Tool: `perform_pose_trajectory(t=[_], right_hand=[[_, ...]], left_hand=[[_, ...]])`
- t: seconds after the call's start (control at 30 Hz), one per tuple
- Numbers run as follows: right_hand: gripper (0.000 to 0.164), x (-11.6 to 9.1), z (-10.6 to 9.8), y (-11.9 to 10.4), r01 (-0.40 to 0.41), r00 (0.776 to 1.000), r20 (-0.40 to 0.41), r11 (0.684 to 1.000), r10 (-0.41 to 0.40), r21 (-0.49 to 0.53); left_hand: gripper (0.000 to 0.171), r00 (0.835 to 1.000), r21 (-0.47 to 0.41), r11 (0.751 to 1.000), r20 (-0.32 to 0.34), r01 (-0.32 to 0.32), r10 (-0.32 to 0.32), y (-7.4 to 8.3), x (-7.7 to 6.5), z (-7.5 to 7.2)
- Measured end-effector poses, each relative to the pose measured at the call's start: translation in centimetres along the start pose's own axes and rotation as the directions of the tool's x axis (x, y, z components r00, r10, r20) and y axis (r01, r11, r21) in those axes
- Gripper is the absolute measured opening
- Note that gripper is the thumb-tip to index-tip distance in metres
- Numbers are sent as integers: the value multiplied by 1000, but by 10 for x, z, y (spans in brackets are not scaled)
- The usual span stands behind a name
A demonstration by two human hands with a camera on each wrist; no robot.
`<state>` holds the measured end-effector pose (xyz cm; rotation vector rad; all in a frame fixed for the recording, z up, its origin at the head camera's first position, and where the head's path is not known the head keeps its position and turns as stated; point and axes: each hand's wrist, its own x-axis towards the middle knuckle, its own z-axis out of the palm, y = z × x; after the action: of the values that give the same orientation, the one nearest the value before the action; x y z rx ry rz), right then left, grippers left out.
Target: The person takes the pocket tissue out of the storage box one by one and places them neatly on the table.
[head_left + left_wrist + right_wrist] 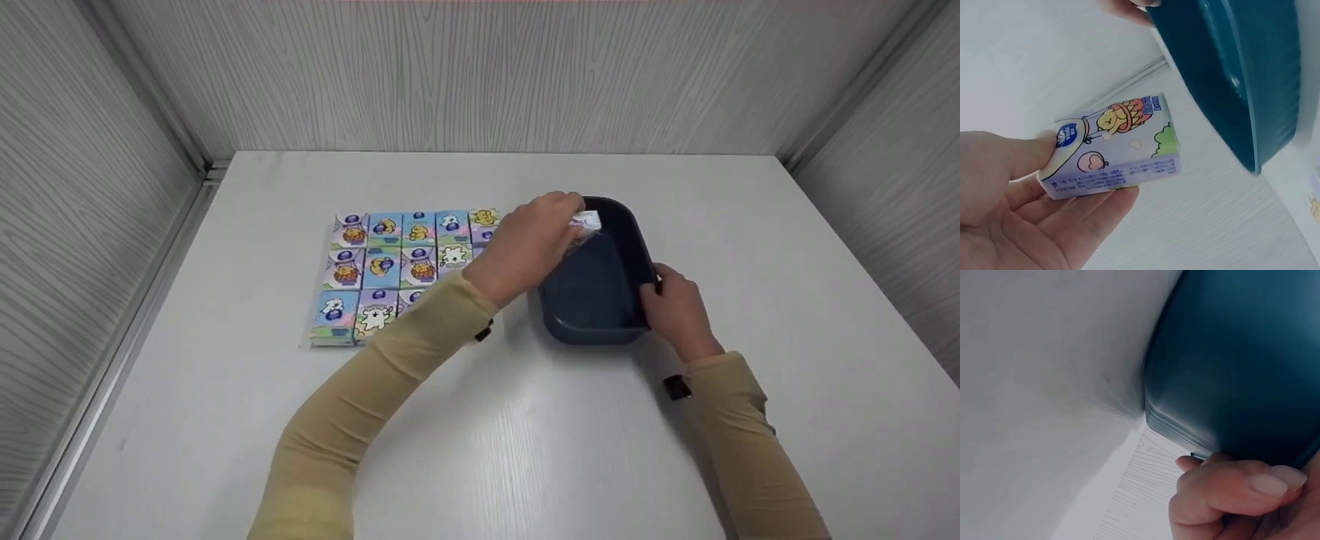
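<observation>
My left hand holds a small tissue pack over the left side of a dark blue plastic bin. In the left wrist view the thumb lies on one end of the pack and the fingers are beneath it. The pack is lilac and white, with a yellow cartoon figure in a balloon basket. At the bin's right side, my right hand grips the rim, its fingers curled at the edge in the right wrist view. The visible part of the bin's floor is bare.
Left of the bin, several similar tissue packs lie in rows on the white table, partly hidden by my left arm. Grey wood-grain panels enclose the table at the back and sides.
</observation>
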<state>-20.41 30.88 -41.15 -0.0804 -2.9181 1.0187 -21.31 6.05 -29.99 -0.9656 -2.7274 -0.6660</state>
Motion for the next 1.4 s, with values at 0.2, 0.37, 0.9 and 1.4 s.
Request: perform_pose_trajectory(t=[0.2, 0.37, 0.9, 1.4], right_hand=[[48, 1, -3, 1, 11, 1000, 2, 1000, -11, -7], [48, 1, -1, 2, 16, 1000, 11, 1000, -15, -6], [48, -1, -1, 0, 29, 1000, 11, 1000, -29, -4], [48, -2, -2, -1, 30, 999, 25, 1000, -30, 4]], left_hand=[[26, 988, -124, 989, -143, -78, 60, -13, -58, 0], [28, 984, 35, 990, -114, -136, 139, -18, -108, 27], [27, 972, 389, 892, 148, -229, 185, -18, -134, 72], [26, 958, 414, 875, 241, -249, 158, -21, -114, 78]])
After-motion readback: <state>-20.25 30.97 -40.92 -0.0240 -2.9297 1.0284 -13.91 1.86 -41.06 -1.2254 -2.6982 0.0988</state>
